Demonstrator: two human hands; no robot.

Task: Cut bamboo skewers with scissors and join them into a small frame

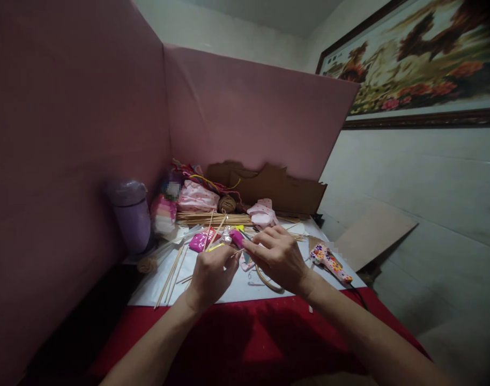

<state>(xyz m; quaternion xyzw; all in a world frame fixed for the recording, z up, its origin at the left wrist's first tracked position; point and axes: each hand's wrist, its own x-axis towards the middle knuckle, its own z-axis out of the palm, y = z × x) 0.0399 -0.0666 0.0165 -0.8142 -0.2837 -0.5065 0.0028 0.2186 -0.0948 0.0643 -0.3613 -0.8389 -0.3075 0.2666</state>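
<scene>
Pink panels (257, 112) wall me in at left and back; red cloth (265, 343) leaves room nearest me, along the white sheet (224, 296). A thin stick (239, 251) is pinched in the curled fingers of my left hand (213, 273), pointing toward my right hand (279, 253) (its grip I can't tell, knuckles hiding the fingertips). The magenta piece (236, 239) beside them is hard to identify.
</scene>
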